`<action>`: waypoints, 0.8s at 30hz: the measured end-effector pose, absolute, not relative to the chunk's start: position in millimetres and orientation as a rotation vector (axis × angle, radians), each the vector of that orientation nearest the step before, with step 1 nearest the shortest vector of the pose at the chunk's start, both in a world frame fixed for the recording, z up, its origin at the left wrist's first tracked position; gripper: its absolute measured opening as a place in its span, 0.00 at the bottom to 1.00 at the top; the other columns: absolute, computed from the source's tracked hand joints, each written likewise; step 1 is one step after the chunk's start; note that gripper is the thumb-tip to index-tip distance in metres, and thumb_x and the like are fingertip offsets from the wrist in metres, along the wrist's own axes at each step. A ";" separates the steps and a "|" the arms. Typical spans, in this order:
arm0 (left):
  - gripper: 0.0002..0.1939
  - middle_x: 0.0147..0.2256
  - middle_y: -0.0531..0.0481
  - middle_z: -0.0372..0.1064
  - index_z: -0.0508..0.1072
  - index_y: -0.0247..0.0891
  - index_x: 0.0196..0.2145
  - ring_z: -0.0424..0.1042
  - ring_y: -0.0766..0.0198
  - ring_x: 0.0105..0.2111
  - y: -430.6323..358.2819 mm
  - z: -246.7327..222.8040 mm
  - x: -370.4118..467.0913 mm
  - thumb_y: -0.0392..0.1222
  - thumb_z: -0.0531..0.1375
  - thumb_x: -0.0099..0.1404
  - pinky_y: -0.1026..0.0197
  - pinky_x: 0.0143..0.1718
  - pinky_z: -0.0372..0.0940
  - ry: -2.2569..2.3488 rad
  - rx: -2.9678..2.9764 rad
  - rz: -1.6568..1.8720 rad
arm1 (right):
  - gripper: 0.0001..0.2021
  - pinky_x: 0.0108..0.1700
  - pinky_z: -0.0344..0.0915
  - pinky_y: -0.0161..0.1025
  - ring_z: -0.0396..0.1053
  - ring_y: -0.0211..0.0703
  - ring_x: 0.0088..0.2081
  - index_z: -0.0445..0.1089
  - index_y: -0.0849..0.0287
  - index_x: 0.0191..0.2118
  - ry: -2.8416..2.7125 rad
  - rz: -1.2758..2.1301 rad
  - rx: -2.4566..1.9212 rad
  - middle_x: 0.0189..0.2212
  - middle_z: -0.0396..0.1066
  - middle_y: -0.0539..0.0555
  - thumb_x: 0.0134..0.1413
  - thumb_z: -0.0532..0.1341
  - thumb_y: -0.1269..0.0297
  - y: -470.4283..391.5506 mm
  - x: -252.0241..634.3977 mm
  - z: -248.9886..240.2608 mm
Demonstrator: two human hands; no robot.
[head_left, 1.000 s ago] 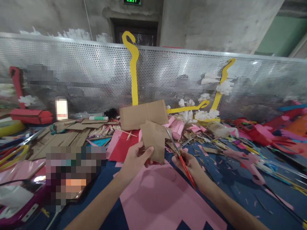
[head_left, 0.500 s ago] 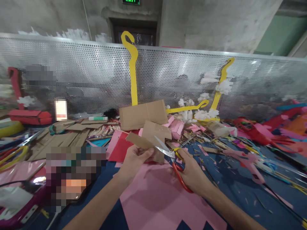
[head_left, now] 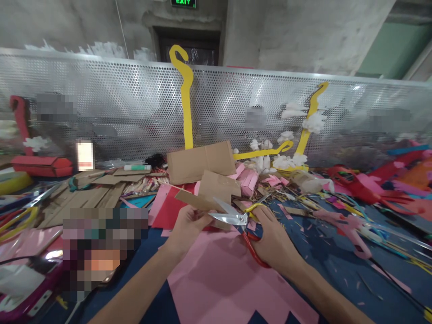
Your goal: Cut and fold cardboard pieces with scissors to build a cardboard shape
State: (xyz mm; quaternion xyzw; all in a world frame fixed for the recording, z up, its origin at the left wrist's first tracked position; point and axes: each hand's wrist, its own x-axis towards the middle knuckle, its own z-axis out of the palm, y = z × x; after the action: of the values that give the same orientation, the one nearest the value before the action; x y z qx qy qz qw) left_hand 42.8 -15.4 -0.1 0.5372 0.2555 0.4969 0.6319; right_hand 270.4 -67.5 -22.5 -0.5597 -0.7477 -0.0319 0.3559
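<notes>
My left hand (head_left: 189,226) is closed on a narrow strip of brown cardboard (head_left: 191,198), pinched between thumb and fingers. In my right hand (head_left: 274,236) is a pair of scissors (head_left: 241,219) with one yellow and one red handle loop. The scissor blades are spread apart and point left, beside the left thumb and across the strip's right part. Whether the blades touch the cardboard I cannot tell. Beneath both hands lies a large pink paper sheet (head_left: 229,274). Just behind them rests a brown cardboard piece (head_left: 216,184).
Yellow hook-shaped cutouts (head_left: 186,108) and a cardboard box (head_left: 201,162) stand before a perforated metal panel (head_left: 135,99). A pink glue gun (head_left: 351,231) lies on the right among scraps. Cardboard sheets (head_left: 84,202) and a glue stick (head_left: 137,167) are at left.
The scissor blades have opened wider, and the lower blade has swung down and left towards the left thumb. The cardboard strip has shifted slightly, still in my left hand.
</notes>
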 end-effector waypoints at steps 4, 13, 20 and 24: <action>0.11 0.39 0.43 0.79 0.79 0.33 0.39 0.78 0.55 0.39 -15.3 -0.7 42.7 0.39 0.68 0.58 0.51 0.45 0.73 0.594 1.216 1.148 | 0.15 0.48 0.65 0.49 0.67 0.57 0.48 0.65 0.56 0.44 -1.912 -0.060 -1.453 0.46 0.68 0.60 0.50 0.66 0.64 -68.0 268.2 -20.9; 0.12 0.29 0.49 0.74 0.77 0.32 0.33 0.72 0.65 0.29 -16.3 -2.8 41.3 0.42 0.72 0.55 0.58 0.36 0.71 0.566 1.105 1.138 | 0.11 0.35 0.63 0.41 0.67 0.46 0.32 0.64 0.55 0.33 -1.746 0.247 -1.577 0.32 0.71 0.53 0.55 0.63 0.55 -67.6 270.2 -12.6; 0.05 0.31 0.50 0.72 0.78 0.37 0.32 0.71 0.65 0.30 -23.6 2.4 40.2 0.37 0.70 0.58 0.58 0.36 0.69 0.377 1.207 1.064 | 0.10 0.40 0.65 0.44 0.70 0.50 0.38 0.71 0.58 0.41 -1.895 0.209 -1.576 0.38 0.74 0.58 0.55 0.61 0.60 -63.7 271.1 -18.2; 0.04 0.31 0.51 0.72 0.77 0.38 0.29 0.70 0.67 0.30 -23.6 3.2 39.3 0.37 0.70 0.58 0.61 0.35 0.67 0.379 1.269 1.059 | 0.17 0.48 0.65 0.48 0.70 0.55 0.47 0.73 0.57 0.46 -1.978 0.164 -1.614 0.45 0.74 0.60 0.48 0.64 0.66 -60.7 271.1 -30.7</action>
State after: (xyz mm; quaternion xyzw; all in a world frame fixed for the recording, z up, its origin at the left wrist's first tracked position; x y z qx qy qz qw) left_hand 39.3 -23.6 3.2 0.5611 0.1678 0.4683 0.6617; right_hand 271.1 -60.7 -30.7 -0.6042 -0.7405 0.0614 0.2877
